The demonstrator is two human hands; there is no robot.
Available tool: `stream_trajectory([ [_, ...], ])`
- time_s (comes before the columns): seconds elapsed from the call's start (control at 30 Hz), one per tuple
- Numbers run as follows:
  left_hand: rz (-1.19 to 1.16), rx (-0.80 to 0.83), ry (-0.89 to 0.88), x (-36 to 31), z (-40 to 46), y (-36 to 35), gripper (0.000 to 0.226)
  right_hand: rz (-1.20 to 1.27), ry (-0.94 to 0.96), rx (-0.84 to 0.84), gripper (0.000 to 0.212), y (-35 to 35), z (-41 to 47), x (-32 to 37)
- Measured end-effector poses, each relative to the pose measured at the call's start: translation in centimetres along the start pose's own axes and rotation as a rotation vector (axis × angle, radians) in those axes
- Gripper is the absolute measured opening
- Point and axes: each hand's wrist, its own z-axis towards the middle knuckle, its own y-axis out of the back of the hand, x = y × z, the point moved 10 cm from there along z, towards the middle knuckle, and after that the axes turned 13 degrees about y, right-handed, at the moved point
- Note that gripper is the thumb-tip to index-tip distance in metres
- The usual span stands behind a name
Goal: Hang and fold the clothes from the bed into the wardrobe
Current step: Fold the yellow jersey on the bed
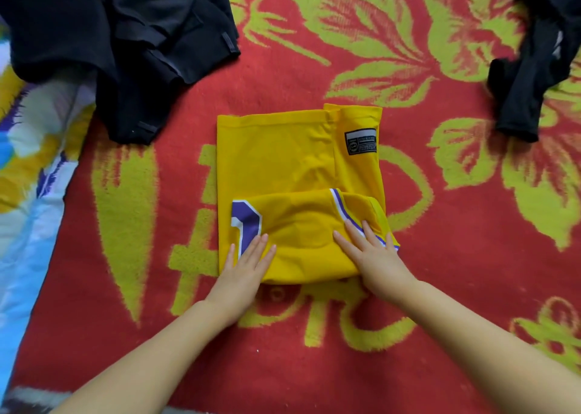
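Observation:
A yellow jersey with purple trim and a purple number lies folded into a narrow rectangle on the red blanket. Its near end is folded over onto itself. My left hand presses flat on the near left corner, fingers straight. On the near right part of the fold, by the purple-and-white trim, my right hand also lies flat with its fingers spread. A black label shows near the jersey's far right corner.
A pile of black clothes lies at the far left of the blanket. Another black garment lies crumpled at the far right. A blue, white and yellow patterned sheet runs along the left edge.

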Motion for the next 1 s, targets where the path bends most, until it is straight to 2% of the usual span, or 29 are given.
stream_trajectory([
  [0.03, -0.043, 0.087, -0.022, -0.3, -0.5, 0.5, 0.105, 0.022, 0.02, 0.062, 0.085, 0.2, -0.4, 0.3],
  [0.1, -0.218, 0.485, -0.026, -0.5, -2.8, -0.4, 0.091, 0.108, 0.071, 0.218, 0.084, 0.1, -1.7, 1.3],
  [0.17, -0.43, 0.769, -0.008, -0.3, -5.2, 0.2, 0.08, 0.24, 0.139, 0.387, 0.08, 0.1, -3.4, 2.7],
  [0.27, -0.645, 1.003, 0.035, 0.9, -6.2, 2.6, 0.048, 0.396, 0.184, 0.514, 0.05, 1.7, -4.7, 3.1],
  [0.33, -0.811, 1.038, 0.152, 2.8, -3.8, 4.3, 0.027, 0.497, 0.139, 0.44, 0.039, 4.3, -3.5, 1.4],
  [0.37, -0.85, 0.997, 0.19, 4.2, -1.7, 4.9, 0.02, 0.543, 0.106, 0.353, 0.037, 6.0, -2.3, 0.0],
  [0.47, -0.939, 0.859, 0.304, 7.9, 3.9, 6.8, 0.021, 0.556, -0.075, -0.052, 0.036, 11.0, 2.0, -5.9],
  [0.5, -0.964, 0.766, 0.364, 9.1, 5.7, 7.2, 0.012, 0.573, -0.143, -0.153, 0.037, 12.0, 3.0, -7.5],
  [0.6, -0.977, 0.395, 0.582, 12.4, 9.6, 9.1, 0.018, 0.604, -0.275, -0.376, 0.043, 12.6, 5.5, -9.6],
  [0.63, -0.91, 0.311, 0.633, 12.9, 10.0, 9.2, 0.014, 0.582, -0.341, -0.43, 0.048, 12.3, 5.6, -9.9],
  [0.67, -0.81, 0.23, 0.677, 13.4, 10.1, 9.1, 0.021, 0.518, -0.414, -0.473, 0.052, 12.1, 5.4, -9.9],
  [0.73, -0.545, -0.03, 0.742, 14.0, 9.6, 9.6, 0.044, 0.321, -0.458, -0.544, 0.056, 12.0, 4.8, -8.1],
  [0.77, -0.427, -0.206, 0.698, 13.0, 9.1, 10.6, 0.051, 0.218, -0.394, -0.587, 0.056, 12.2, 5.0, -6.0],
  [0.8, -0.346, -0.37, 0.59, 10.7, 8.6, 11.7, 0.054, 0.123, -0.282, -0.626, 0.056, 12.3, 5.6, -3.3],
  [0.83, -0.298, -0.463, 0.444, 7.6, 8.2, 12.3, 0.057, 0.046, -0.162, -0.634, 0.056, 12.2, 6.4, -0.3],
  [0.9, -0.199, -0.46, 0.234, 1.9, 8.3, 10.6, 0.059, -0.035, -0.047, -0.54, 0.057, 10.6, 8.5, 3.1],
  [1.0, -0.257, -0.344, 0.348, 2.6, 9.7, 6.3, 0.061, 0.026, -0.186, -0.404, 0.067, 8.2, 10.2, -0.4],
])
